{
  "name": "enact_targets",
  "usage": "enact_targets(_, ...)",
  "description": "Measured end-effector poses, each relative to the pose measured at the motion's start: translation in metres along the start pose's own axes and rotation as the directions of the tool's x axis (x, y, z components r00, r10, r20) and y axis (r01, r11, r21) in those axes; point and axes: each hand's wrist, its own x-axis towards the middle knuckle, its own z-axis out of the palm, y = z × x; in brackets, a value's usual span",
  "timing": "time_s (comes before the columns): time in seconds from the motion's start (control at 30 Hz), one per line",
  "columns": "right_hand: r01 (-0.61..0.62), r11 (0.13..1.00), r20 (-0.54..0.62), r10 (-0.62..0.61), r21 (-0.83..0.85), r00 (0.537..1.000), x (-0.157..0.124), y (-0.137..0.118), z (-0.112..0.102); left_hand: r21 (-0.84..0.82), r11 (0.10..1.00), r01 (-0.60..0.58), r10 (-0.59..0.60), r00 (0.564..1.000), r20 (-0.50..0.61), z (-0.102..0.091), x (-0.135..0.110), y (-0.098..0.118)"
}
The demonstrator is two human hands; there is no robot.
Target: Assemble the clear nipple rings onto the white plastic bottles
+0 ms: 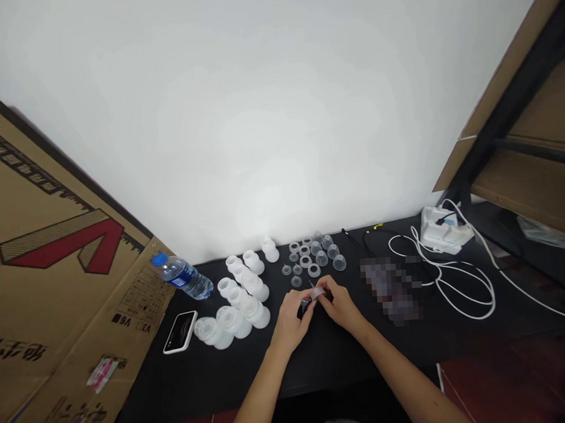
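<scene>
Near the front middle of the black table, my left hand and my right hand meet with bent fingers. Between their fingertips they grip a whitish bottle collar ring; a thin pointed bit stands up beside it, too small to make out. Just beyond my hands lie several white collar rings and several clear bottle nipples. Clear dome caps stand in rows to their right. To the left are several white baby bottles, some with tops on and some open at the neck.
A water bottle leans at the left by a cardboard box, with a phone in front. On the right are a blurred-out item, a white power strip and looped white cable. A white wall rises behind.
</scene>
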Motion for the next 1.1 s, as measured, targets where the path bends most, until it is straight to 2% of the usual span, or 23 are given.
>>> enact_targets(0.17,-0.028,0.999,-0.021,0.027,-0.046,0.999,-0.001,0.003,0.002,0.014,0.999,-0.032,0.031,0.999,0.012,0.0,0.0,-0.001)
enact_targets(0.6,-0.113,0.987,-0.101,0.101,-0.117,0.99,-0.004,-0.002,0.007,-0.012,1.0,-0.028,0.029,0.998,0.05,0.0,-0.001,0.003)
enact_targets(0.9,-0.087,0.991,-0.111,0.076,-0.1,0.991,-0.002,0.001,0.006,0.02,0.998,-0.06,0.058,0.997,0.053,0.0,-0.001,0.007)
enact_targets(1.0,-0.051,0.996,-0.094,0.044,-0.075,0.995,-0.001,-0.003,0.003,0.018,0.999,-0.046,0.046,0.999,0.022,0.002,-0.001,0.008)
enact_targets(1.1,0.003,1.0,-0.03,-0.004,-0.019,1.0,-0.002,-0.01,-0.001,0.033,0.999,-0.01,0.012,0.999,-0.037,0.002,-0.001,0.005)
